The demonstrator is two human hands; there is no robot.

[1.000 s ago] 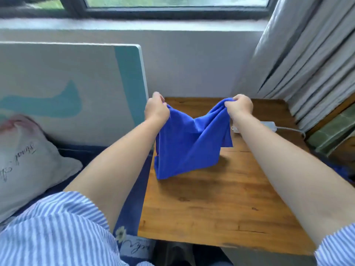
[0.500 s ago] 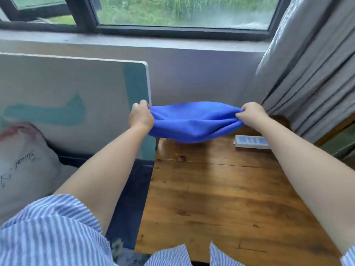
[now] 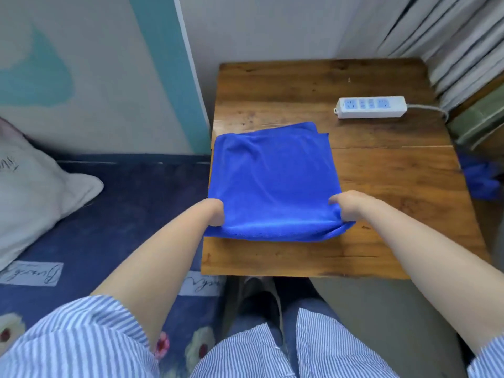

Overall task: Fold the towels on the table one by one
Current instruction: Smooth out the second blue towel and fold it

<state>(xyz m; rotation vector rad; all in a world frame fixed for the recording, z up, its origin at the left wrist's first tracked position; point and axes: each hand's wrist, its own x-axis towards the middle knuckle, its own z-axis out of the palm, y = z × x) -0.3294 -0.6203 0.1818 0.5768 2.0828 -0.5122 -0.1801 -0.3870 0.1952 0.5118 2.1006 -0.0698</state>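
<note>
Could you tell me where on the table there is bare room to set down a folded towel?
Bare wood on the table lies behind the blue towel, left of the power strip, and right of the towel, nearer than the strip. The front-left is crowded: towel held by left hand and right hand.

The person wears a short-sleeved shirt [image 3: 81,345] of thin blue and white vertical stripes; the left sleeve [image 3: 90,323] ends above the elbow in a loose, rounded hem; only a corner of the right sleeve [image 3: 488,358] shows at the lower right edge, with the same stripes. The shirt front [image 3: 272,353] hangs in two flaps, split down the middle, its stripes running lengthwise; below it sit blue denim trousers [image 3: 308,304], seen between and beside the flaps. Both forearms are bare; the left hand [image 3: 214,214] and right hand [image 3: 346,205] carry no rings, watch or gloves.
</note>
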